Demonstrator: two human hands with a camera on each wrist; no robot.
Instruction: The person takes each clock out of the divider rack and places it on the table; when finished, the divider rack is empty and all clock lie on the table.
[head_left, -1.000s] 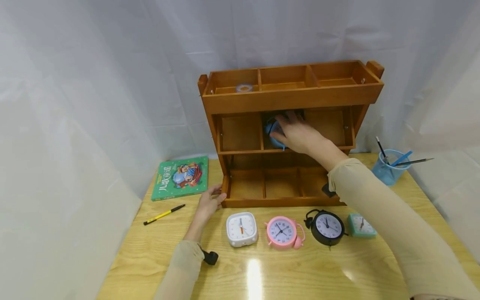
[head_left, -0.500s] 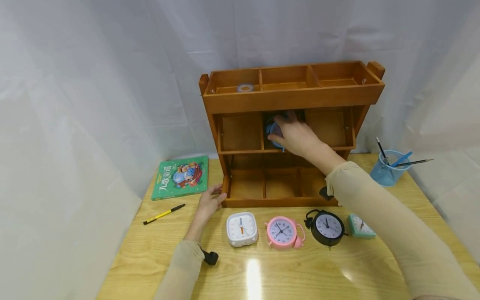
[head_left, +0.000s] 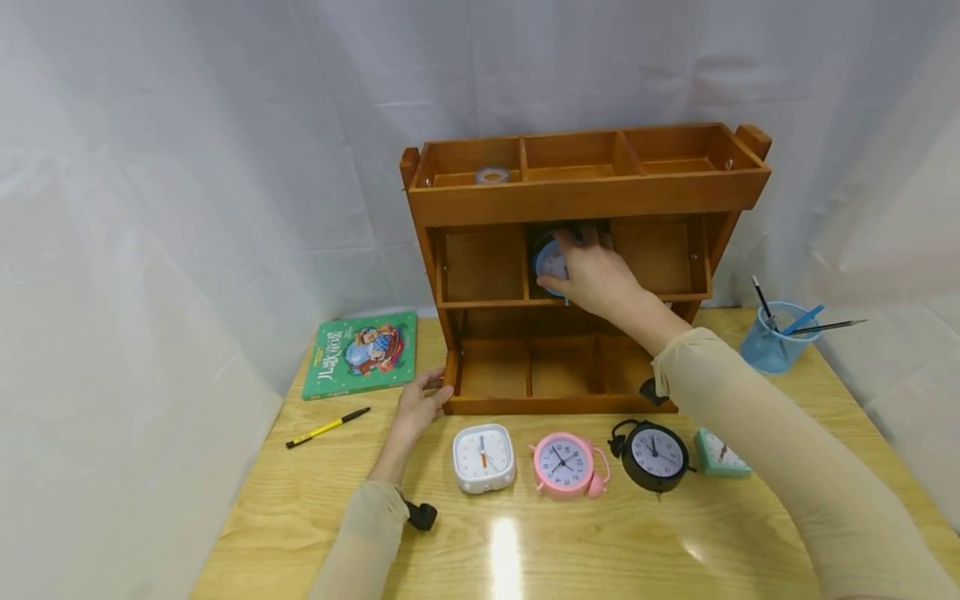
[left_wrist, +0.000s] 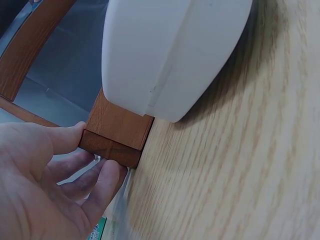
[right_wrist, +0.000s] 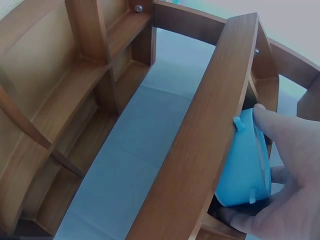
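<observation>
My right hand (head_left: 598, 271) grips a blue alarm clock (head_left: 552, 262) in the middle compartment of the wooden shelf's middle tier. In the right wrist view, the blue clock's side and small feet show, with thumb and fingers round its body. My left hand (head_left: 417, 408) holds the lower left front corner of the wooden shelf (head_left: 581, 200), thumb on one face and fingers curled at the other. A white alarm clock (head_left: 483, 459) stands beside that hand. Farther right on the table are a pink alarm clock (head_left: 564, 465), a black alarm clock (head_left: 655, 456) and a mint-green clock (head_left: 720, 454), partly behind the right sleeve.
A tape roll (head_left: 492, 175) lies in the shelf's top left compartment. On the left of the table (head_left: 450, 550) are a green book (head_left: 361, 356) and a yellow pen (head_left: 327, 428). A blue pen cup (head_left: 772, 340) with pencils stands on the right.
The blue clock's face has turned a little more into view in its compartment as my right hand shifted slightly. The left hand stays at the shelf corner.
</observation>
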